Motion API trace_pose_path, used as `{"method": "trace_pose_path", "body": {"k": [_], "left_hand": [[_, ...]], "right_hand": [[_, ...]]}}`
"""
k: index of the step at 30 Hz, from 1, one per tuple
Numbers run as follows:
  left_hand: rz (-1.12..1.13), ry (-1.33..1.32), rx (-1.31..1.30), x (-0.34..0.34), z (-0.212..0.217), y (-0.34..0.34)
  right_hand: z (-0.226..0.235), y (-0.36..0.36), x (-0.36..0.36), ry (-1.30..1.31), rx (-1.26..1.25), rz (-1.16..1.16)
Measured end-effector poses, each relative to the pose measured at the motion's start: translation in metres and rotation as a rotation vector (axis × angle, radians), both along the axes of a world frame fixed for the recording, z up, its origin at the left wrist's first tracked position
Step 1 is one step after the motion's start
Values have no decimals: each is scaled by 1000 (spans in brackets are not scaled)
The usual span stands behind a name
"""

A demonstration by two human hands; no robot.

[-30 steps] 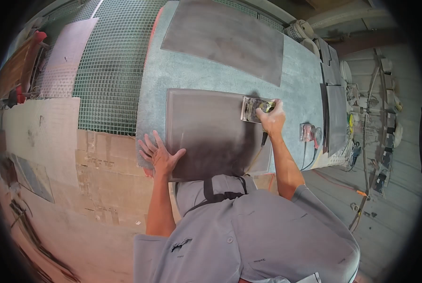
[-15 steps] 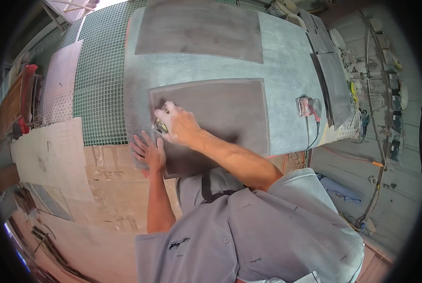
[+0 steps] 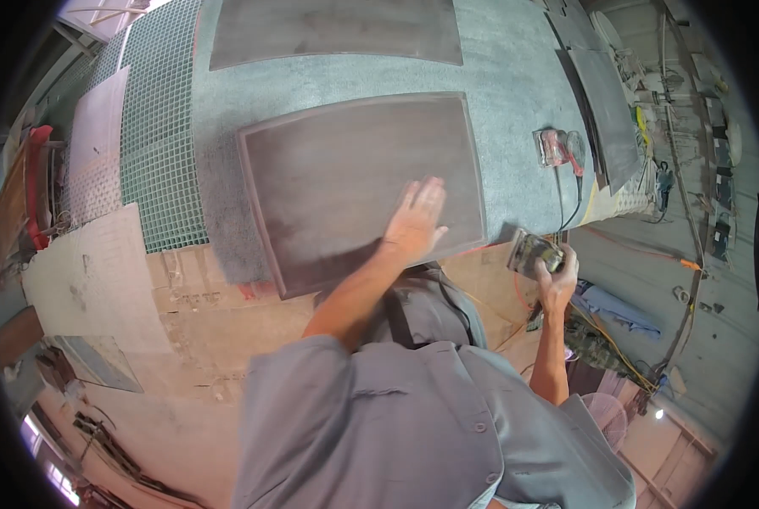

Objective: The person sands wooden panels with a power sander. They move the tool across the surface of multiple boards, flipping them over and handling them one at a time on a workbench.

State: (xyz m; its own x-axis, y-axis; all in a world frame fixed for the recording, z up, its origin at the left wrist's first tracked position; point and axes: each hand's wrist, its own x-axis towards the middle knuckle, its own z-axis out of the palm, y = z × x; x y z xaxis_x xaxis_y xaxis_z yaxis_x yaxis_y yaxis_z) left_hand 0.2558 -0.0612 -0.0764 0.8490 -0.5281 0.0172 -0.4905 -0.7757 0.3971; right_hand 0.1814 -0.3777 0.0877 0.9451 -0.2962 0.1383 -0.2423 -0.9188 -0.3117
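Note:
A dark grey-brown rectangular panel (image 3: 337, 170) lies flat on the blue-green mat before me. My left hand (image 3: 415, 222) rests over its right part, palm down, fingers stretched out. Off the panel's right edge, past the mat's near edge, my right hand (image 3: 557, 276) grips a hand-sized sanding block (image 3: 534, 253), dark grey with yellow-green patches. The block is tilted, one broad face turned upward. Just beyond it, a red corded power sander (image 3: 553, 148) lies on the mat.
A second dark panel (image 3: 337, 30) lies farther back on the mat (image 3: 515, 85). Stacked grey sheets (image 3: 604, 119) hang over the table's right side. Green grating (image 3: 160, 127) and cardboard (image 3: 201, 293) are at the left. A black cord (image 3: 576, 204) trails off the near edge.
My right hand has carried the sanding block from the panel's left side to beyond its right edge. My left hand has moved from beside the left edge onto the panel's right part.

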Motion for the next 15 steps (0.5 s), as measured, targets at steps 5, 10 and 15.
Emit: {"method": "trace_pose_path", "body": {"k": [5, 10, 15], "left_hand": [[-288, -41, -24, -30, -3, -56], [-11, 63, -84, -55, 2, 35], [510, 51, 97, -119, 4, 179]], "right_hand": [[2, -9, -72, -20, 265, -174], [3, 42, -75, 22, 385, -193], [-10, 65, -64, 113, 485, -139]]}}
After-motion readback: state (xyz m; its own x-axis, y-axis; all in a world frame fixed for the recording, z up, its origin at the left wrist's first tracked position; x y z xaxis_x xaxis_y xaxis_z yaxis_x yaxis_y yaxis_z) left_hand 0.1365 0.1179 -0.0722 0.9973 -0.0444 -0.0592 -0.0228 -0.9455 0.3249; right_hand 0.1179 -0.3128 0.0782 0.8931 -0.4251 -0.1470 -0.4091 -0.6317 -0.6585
